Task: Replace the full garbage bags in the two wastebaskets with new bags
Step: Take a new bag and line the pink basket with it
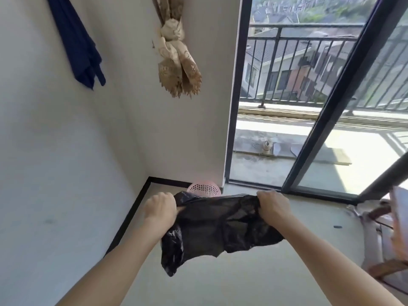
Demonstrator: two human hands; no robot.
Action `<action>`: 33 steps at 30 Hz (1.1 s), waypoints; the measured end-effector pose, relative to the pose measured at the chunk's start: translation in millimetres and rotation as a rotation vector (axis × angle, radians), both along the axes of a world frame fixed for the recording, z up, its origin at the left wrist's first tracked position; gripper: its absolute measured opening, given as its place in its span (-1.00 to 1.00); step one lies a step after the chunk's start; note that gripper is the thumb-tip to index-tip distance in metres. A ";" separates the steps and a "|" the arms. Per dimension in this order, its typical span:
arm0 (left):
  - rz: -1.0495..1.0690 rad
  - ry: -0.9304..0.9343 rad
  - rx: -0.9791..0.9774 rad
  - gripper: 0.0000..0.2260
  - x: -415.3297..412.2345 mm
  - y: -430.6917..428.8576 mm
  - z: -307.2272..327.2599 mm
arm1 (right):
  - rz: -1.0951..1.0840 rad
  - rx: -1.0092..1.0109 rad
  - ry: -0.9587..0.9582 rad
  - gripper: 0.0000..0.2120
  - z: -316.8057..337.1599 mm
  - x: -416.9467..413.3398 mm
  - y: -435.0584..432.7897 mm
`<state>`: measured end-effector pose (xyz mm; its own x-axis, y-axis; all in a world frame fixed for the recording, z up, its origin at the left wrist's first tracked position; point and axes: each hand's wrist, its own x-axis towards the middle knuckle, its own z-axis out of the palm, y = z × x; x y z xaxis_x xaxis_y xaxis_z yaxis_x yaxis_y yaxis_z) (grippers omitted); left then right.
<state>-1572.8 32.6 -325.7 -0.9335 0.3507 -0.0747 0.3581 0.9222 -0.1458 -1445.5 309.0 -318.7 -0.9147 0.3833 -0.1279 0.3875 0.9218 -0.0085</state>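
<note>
A black plastic garbage bag [216, 228] hangs stretched in the air between my two hands. My left hand [160, 209] grips its upper left edge, fingers curled round the plastic. My right hand [273, 206] grips the upper right edge the same way. The bag's lower part dangles crumpled below my left wrist. Behind the bag, in the corner of the floor, stands a pink perforated wastebasket [204, 189]; only its upper wall shows, and its inside is hidden.
White walls meet at the corner on the left, with a black skirting strip [130, 215]. A dark blue cloth [77, 45] and a knotted beige curtain [176, 60] hang on the walls. A sliding glass door [326, 120] opens onto a balcony. A wooden chair [384, 230] stands at right.
</note>
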 end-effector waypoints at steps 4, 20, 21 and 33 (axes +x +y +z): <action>0.036 -0.141 0.036 -0.48 -82.6 45.5 -16.7 | -0.172 -0.120 0.152 -0.92 -18.4 -68.9 30.7; 0.317 -0.890 0.663 -0.26 -314.1 169.8 -171.6 | -0.146 -0.624 0.028 -0.78 -179.4 -348.3 80.7; 0.315 -0.893 0.682 -0.28 -322.3 171.1 -181.9 | -0.152 -0.630 0.024 -0.79 -186.1 -355.6 78.4; 0.339 -0.899 0.908 -0.41 -393.1 168.0 -393.3 | -0.285 -0.811 -0.028 -0.56 -400.1 -425.8 58.8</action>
<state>-1965.9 200.6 -719.1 -0.7329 0.3652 -0.5740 -0.2611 0.6280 0.7331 -1871.3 367.8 -718.8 -0.7897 0.3787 -0.4826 0.6133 0.5024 -0.6095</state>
